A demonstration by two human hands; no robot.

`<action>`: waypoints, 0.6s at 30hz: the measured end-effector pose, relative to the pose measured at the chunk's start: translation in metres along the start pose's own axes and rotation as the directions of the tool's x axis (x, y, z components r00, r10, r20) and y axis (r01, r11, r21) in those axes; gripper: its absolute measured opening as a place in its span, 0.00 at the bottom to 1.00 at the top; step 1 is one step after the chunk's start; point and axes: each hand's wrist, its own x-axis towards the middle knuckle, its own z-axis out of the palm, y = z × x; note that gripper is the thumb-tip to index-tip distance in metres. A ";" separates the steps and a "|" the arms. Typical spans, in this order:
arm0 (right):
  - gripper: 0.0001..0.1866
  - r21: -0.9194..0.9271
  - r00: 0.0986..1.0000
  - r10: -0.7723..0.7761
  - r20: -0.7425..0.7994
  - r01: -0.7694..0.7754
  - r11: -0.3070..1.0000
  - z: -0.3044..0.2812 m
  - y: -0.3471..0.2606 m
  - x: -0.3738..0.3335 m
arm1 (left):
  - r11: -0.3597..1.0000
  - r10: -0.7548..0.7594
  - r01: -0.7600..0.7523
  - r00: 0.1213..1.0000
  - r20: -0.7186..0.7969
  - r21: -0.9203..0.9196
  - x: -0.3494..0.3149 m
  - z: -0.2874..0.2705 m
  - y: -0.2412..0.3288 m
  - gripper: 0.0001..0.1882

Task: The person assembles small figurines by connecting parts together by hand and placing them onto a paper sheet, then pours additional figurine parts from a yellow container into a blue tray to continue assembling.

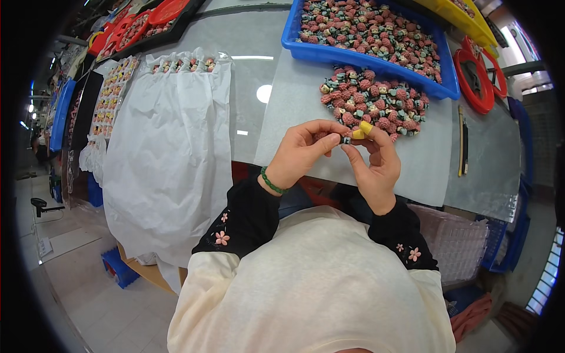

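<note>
My left hand [299, 154], with a green beaded bracelet, pinches a small painted figurine [346, 140] between thumb and index finger. The figurine's dark and pale lower end shows; the fingers hide most of the rest. My right hand [379, 175] meets it from the other side, fingers curled and thumb tip at its lower edge. Two of those fingertips wear yellow finger cots [365, 127]. Just beyond both hands lies a loose pile of similar figurines [382, 106] with pink bumpy tops, on a white sheet [288, 117] over the table.
A blue tray [376, 75] full of figurines stands behind the pile, a yellow bin [471, 23] beyond it. At right are red round trays [475, 82] and thin stick-like tools [462, 144]. White wrapping [168, 135] drapes over the table edge at left, beside rows of figurines [112, 100].
</note>
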 end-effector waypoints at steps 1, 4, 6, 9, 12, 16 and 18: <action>0.24 -0.001 0.999 -0.041 0.009 0.041 0.999 0.001 -0.001 0.000 | 1.000 0.014 -0.014 1.000 0.015 -0.017 0.000 -0.002 -0.001 0.14; 0.25 0.033 0.999 -0.032 0.011 0.031 0.999 0.003 -0.003 0.001 | 0.998 0.035 -0.034 0.999 0.023 -0.044 -0.002 -0.001 -0.001 0.15; 0.25 0.021 0.999 -0.029 0.024 0.029 0.999 0.002 -0.003 -0.001 | 0.997 0.044 -0.043 0.999 0.014 -0.057 -0.003 -0.001 -0.002 0.16; 0.24 -0.022 0.998 -0.046 0.049 0.047 0.999 -0.003 0.000 -0.001 | 0.999 0.032 -0.032 0.999 0.012 -0.029 -0.003 -0.001 -0.003 0.17; 0.22 0.045 1.000 -0.008 0.010 0.008 0.999 -0.004 0.004 -0.002 | 0.999 -0.009 0.010 1.000 0.009 -0.047 -0.005 0.001 0.003 0.17; 0.22 0.191 0.990 0.134 -0.038 -0.125 0.974 -0.006 0.006 -0.003 | 0.974 -0.032 0.030 1.000 -0.002 -0.227 -0.004 0.001 0.009 0.16; 0.20 0.196 0.989 0.147 -0.023 -0.140 0.971 -0.007 0.004 -0.003 | 0.985 0.004 -0.010 0.999 -0.037 -0.174 -0.002 -0.001 0.009 0.16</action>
